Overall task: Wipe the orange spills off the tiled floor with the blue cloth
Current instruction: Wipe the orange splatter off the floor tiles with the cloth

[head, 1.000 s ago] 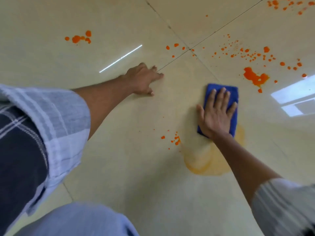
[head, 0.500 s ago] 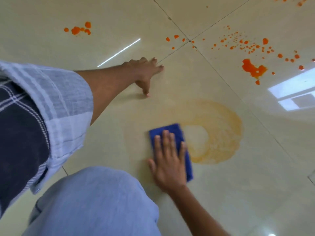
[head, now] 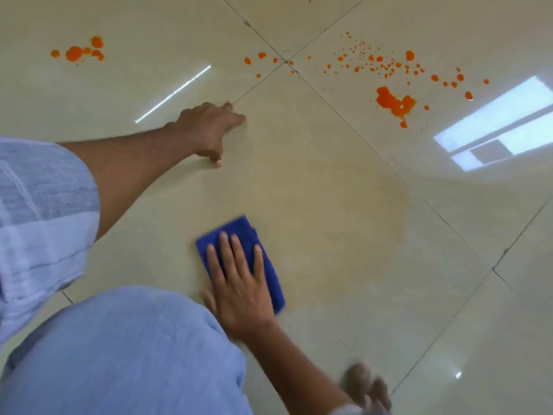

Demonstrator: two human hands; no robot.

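Far left: pale checked sleeve (head: 45, 211) on the left arm, w/ a knee in light blue trousers (head: 125, 354) below it, bottom left. Top left of the tiled floor (head: 344, 310) – a small cluster of orange drops (head: 78, 52), untouched.

Left hand (head: 209, 130) is planted on the floor w/ fingers spread, holding nothing, fingertips right by a grout line. Just beyond it, a few orange dots (head: 260, 59) sit near the spot where four tiles meet.

Centre, near the knee: blue cloth (head: 239, 262), folded into a rough rectangle, lies flat on the tile. Right hand (head: 239, 283) is pressed flat on top of it, fingers straight and slightly apart, palm down – not curled round the cloth, just pushing on it. Cloth edges show past the fingertips and along the right side.

Right of the cloth: a faint yellowish smear (head: 374, 211) spreads across the same tile, thin and hazy.

Top right, on the next tile: fine orange spatter (head: 374, 62) in a band, and below it one big orange blot (head: 395, 101) w/ smaller drops round it. All well apart from the cloth.

Far right: a bright window reflection (head: 493, 124) on the glossy tile. Bottom right: a bare foot (head: 365, 387), blurred.
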